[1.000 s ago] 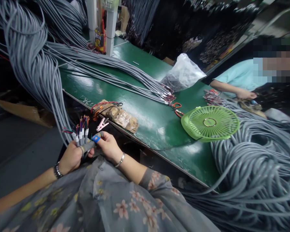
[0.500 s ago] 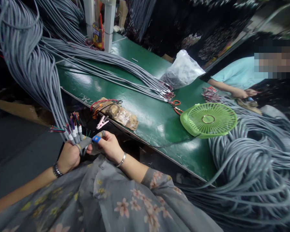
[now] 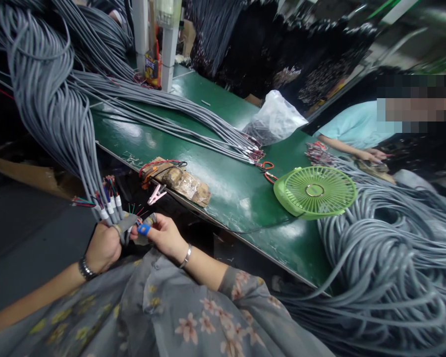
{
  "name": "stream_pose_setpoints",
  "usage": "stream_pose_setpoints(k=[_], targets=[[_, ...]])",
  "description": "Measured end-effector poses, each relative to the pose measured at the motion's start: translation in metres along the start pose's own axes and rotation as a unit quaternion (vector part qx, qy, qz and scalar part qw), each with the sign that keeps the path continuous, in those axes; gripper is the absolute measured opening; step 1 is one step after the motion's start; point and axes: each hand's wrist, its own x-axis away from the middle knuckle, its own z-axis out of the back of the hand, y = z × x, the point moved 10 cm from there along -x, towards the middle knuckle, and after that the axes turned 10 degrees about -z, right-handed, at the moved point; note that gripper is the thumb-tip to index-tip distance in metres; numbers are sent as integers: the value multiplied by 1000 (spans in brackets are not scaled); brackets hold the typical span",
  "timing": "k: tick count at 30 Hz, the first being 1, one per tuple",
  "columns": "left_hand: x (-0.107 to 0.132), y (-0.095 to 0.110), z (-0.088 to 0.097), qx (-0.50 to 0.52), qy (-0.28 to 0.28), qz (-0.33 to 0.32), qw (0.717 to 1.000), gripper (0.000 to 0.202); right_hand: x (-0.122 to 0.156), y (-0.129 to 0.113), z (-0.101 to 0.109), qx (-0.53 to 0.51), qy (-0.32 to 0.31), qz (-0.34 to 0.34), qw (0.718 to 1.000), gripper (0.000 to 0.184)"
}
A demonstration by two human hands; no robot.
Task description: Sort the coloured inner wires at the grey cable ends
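Observation:
My left hand (image 3: 103, 248) is closed around a bundle of grey cables (image 3: 91, 171) just below their ends. White sleeves (image 3: 111, 204) ring several of the cables, and coloured wires (image 3: 110, 184) fan out above them. Wraps of grey and yellow tape cover fingers on both hands. My right hand (image 3: 168, 239) pinches at the thin wires (image 3: 138, 212) of one cable end, close beside the left fingers. A blue band (image 3: 143, 229) sits on the right thumb. The exact spot of the pinch is partly hidden by the fingers.
A green table (image 3: 238, 198) runs diagonally ahead, bearing a taped cardboard piece (image 3: 186, 182) with a pink clip (image 3: 156, 195), a green fan (image 3: 314, 191), orange-handled scissors (image 3: 268, 168) and a plastic bag (image 3: 277, 116). Cable coils (image 3: 379, 258) lie right; a co-worker (image 3: 353, 124) sits beyond.
The view has shifted slightly. Thin wires with reddish tips now show more clearly between my hands; both hands keep nearly the same grip.

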Motion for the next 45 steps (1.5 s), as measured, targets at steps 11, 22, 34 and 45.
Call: stream_pose_setpoints(k=[11,22,34,45], targets=[[5,20,-8,-4,-37,9,999,21,-4,-10,38,-42,31,14,999,63],[1,18,-41,-6,-153,71,986,33,-30,-48,40,-49,102,89,990,63],[-6,2,-47,-18,-206,86,975,35,-43,-30,26,-242,62,3,968,51],[-2,7,-50,-13,-196,83,977,31,-40,-29,23,-242,48,-13,969,53]])
